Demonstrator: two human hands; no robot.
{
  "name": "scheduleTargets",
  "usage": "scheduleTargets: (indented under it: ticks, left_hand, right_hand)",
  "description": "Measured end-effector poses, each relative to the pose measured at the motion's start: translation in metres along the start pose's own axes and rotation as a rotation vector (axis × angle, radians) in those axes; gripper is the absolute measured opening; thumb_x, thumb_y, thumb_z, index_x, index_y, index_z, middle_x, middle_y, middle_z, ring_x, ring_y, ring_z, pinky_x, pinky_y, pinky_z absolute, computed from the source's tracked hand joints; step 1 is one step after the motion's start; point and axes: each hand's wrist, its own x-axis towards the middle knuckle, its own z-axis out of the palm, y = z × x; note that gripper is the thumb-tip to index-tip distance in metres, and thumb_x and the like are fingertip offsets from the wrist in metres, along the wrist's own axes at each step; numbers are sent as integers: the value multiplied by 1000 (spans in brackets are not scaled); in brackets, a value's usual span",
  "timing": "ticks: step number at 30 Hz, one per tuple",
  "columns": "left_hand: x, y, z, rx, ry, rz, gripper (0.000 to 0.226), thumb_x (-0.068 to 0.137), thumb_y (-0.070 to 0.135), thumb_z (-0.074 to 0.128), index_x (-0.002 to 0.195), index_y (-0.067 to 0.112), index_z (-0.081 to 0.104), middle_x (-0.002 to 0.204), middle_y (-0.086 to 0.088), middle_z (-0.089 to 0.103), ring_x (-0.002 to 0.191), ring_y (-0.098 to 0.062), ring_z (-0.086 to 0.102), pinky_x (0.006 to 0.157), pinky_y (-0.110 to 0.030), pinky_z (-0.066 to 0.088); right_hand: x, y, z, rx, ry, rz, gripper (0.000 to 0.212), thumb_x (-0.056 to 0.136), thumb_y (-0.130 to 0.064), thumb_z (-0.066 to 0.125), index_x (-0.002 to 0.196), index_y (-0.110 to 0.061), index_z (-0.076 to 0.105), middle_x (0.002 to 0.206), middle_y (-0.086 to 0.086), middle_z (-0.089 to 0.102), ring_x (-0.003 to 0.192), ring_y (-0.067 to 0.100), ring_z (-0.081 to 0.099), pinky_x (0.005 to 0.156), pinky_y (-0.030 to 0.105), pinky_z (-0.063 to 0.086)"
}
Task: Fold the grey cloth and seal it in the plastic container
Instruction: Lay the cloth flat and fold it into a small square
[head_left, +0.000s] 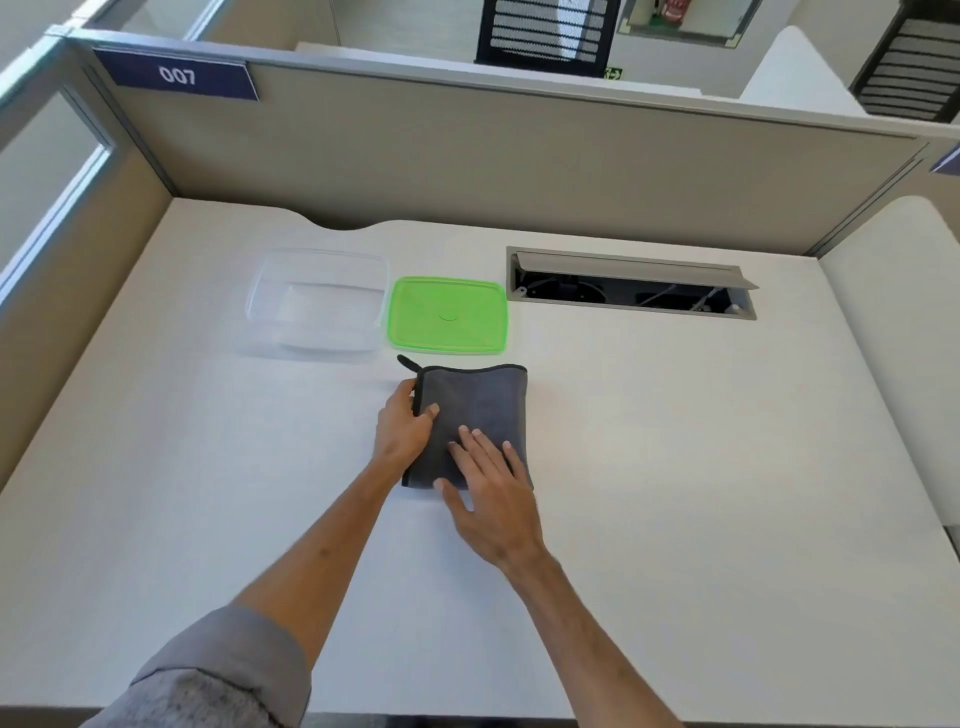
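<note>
The grey cloth (480, 402) lies folded into a tall rectangle with black edging in the middle of the white desk (208, 467). My left hand (405, 423) grips its left edge, thumb on top and fingers curled under the hem. Flat on the cloth's lower half rests my right hand (491, 493), fingers spread. Behind the cloth, the clear plastic container (317, 306) stands open and empty at the left. Its green lid (448, 316) lies flat on the desk just right of the container.
A grey cable hatch (631, 283) is open in the desk at the back right. Beige partition walls (467, 161) close off the back and left sides. The desk's front edge is near my elbows.
</note>
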Motion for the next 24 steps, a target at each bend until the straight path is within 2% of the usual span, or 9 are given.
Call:
scheduleTargets:
  ticks: [2,6,8,11,13,16,19,24]
  left_hand:
    - [1,-3,0,45,0,12,49,104,9,67,152,14,57,144,-16,73,130,-37,70,112,-51,56]
    - [2,-9,7,152,4,101,57,106,8,61,161,17,48,154,-13,66,141,-38,62,116,-48,50]
    - [-1,-12,13,261,52,177,64,108,8,59,168,15,38,166,-13,51,150,-39,49,121,-51,43]
    - [-11,-16,22,496,201,303,78,110,15,56,177,16,17,184,-10,17,166,-34,27,130,-54,32]
    - [-19,-20,28,633,235,442,77,112,19,52,178,15,13,187,-10,11,172,-30,20,137,-53,24]
    - [-21,-33,36,785,128,621,67,117,27,42,178,18,15,187,-5,11,174,-24,15,140,-50,20]
    - [-17,-44,41,888,0,591,63,120,39,29,178,25,8,188,-1,1,175,-21,5,140,-47,13]
    - [-13,-49,40,914,-30,555,64,120,45,25,178,29,4,188,1,-2,175,-18,4,141,-45,9]
  right_hand:
    - [0,8,2,-82,-23,14,62,115,-49,32,169,-21,41,181,-4,28,169,12,21,137,50,19]
    - [3,23,3,-141,-4,76,65,116,-45,27,175,-19,20,185,-3,9,171,12,6,139,49,9]
    - [9,30,1,-175,-14,101,67,116,-45,24,176,-18,14,186,-3,3,171,12,2,139,49,8]
    - [21,36,-1,-212,-26,131,67,116,-44,24,176,-16,12,186,-1,1,172,13,3,138,53,12]
    - [28,39,-1,-220,-11,156,68,115,-42,27,176,-15,13,186,0,2,172,13,5,138,54,13]
    - [32,42,1,-233,6,180,69,115,-42,30,176,-13,16,186,2,4,171,15,8,138,54,14]
    - [31,50,7,-239,-50,211,69,116,-46,24,176,-16,11,186,0,-1,172,14,4,137,54,14]
    - [32,56,13,-217,-110,245,69,116,-49,20,177,-20,1,185,-4,-10,171,12,-4,137,55,16]
